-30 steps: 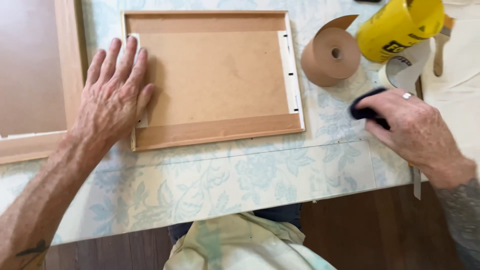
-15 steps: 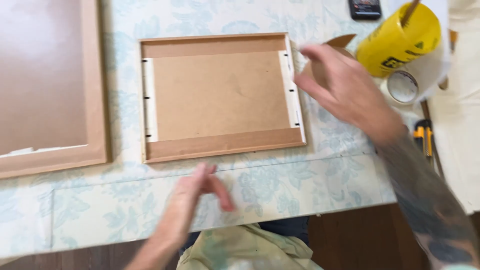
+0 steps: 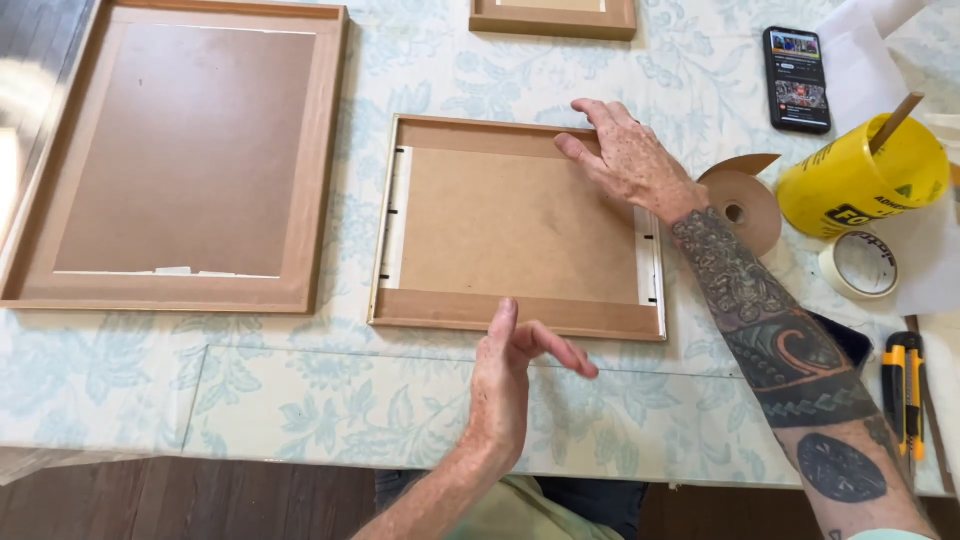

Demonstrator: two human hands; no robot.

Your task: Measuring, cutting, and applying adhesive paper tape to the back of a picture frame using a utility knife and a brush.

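Note:
A small wooden picture frame point(image 3: 440, 311) lies face down on the floral tablecloth, its brown backing board point(image 3: 515, 225) showing. My right hand point(image 3: 625, 160) rests flat on the frame's upper right corner, fingers spread. My left hand point(image 3: 512, 375) hovers edge-on just in front of the frame's near rail, fingers loosely apart, holding nothing.
A larger face-down frame point(image 3: 170, 160) lies at the left, and part of another frame point(image 3: 553, 18) at the top. Right of the small frame are a brown paper tape roll point(image 3: 742, 205), a yellow tub point(image 3: 860, 180) with a stick, a clear tape roll point(image 3: 860, 265), a phone point(image 3: 797, 78) and a yellow utility knife point(image 3: 903, 390).
My left hand left the frame's left side and came down in front of it. My right hand let go of a dark object and moved onto the frame's upper right corner.

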